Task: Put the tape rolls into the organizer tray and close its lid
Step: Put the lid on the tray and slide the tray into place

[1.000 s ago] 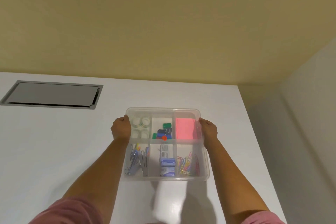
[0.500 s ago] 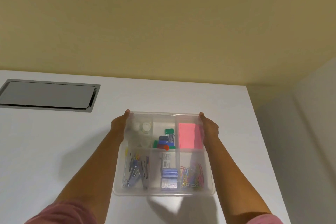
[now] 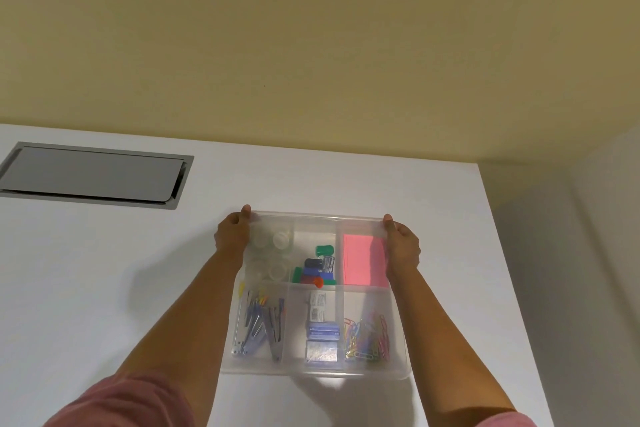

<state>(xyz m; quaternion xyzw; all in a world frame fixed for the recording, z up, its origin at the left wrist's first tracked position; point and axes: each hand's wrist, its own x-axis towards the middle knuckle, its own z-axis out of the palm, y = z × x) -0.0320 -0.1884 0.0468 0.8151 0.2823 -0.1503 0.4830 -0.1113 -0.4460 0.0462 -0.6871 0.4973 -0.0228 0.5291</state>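
Tray (image 3: pixel 316 369), lidded, with tape rolls (image 3: pixel 273 255) in its far-left cell, is now gripped at the far corners by left hand (image 3: pixel 232 235) and right hand (image 3: pixel 401 246), far edge raised since a second ago, so packing is judged done

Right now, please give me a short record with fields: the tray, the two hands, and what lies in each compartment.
tray: clear organizer tray on white table
left hand: grip on far left corner
right hand: grip on far right corner
far row: tape rolls, binder clips, pink notes
near row: staplers, staple boxes, paper clips
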